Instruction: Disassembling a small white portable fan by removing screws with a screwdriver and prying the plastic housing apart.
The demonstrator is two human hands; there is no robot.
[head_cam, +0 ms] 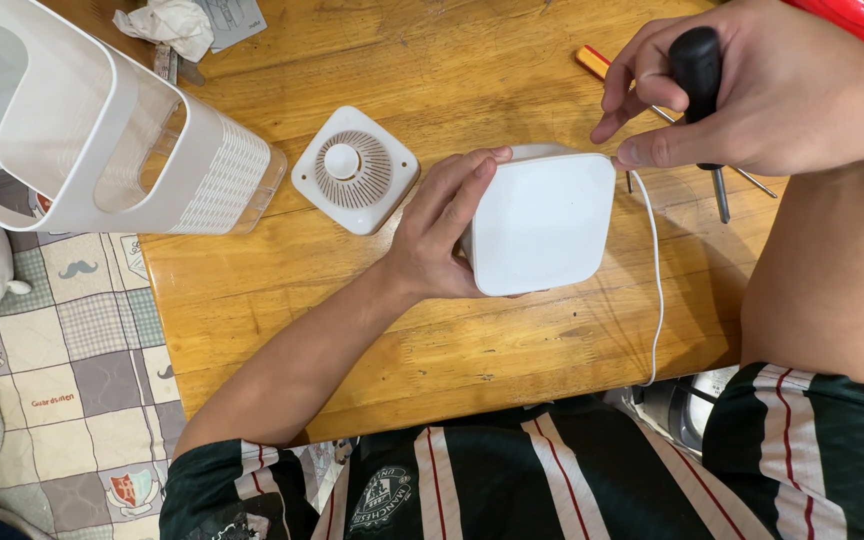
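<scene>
Left hand: the left hand [442, 235] is wrapped around the left side of the white square box [544, 222]. Its fingers [472, 180] are clamped on the box's top left corner and left edge.
Right hand: the right hand [752, 90] is closed around the black handle of a screwdriver [700, 90]. The fingers are together on the handle, and 1 fingertip touches the top right corner of the box.
White square box: it is a smooth white box with round corners. It sits near the middle of the tabletop [432, 340], a bit toward the near edge, with its flat side facing up.
Screwdriver: its thin metal end points down, just past the right side of the box.
White cord: a thin white cord [657, 290] runs from the box's top right corner down over the near edge of the tabletop.
Fan cover: a small white square piece with round slots [355, 169] lies flat just to the left of the box, apart from it.
Tall white shell: a big white plastic shell with a grid of little holes [112, 130] lies on its side at the far left corner of the tabletop.
Second screwdriver: 1 more tool with an orange handle [594, 62] lies near the far edge, partly hidden by the right hand.
Paper: a crumpled white paper [167, 25] sits at the far edge.
</scene>
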